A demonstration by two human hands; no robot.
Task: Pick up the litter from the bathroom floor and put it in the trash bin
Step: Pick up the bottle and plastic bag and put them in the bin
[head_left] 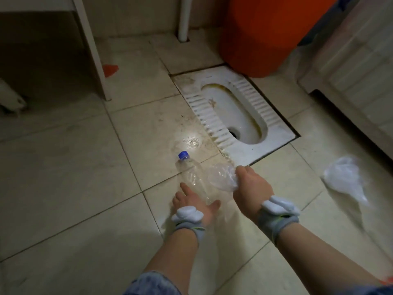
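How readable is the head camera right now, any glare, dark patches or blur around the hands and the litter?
Head view: dim overall, deep shadow at upper left under the counter; one bright glare spot on the floor tiles just beyond the capped bottle; the plastic bag at right is smeared; the left hand and right hand, holding a crushed bottle, read clearly; wide-angle bending at the edges.

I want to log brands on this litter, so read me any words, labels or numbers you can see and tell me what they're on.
None can be read.
Clear bottle with blue cap: no label visible.
Crumpled plastic in the right hand: no print.
Plastic bag: blurred, no visible text.
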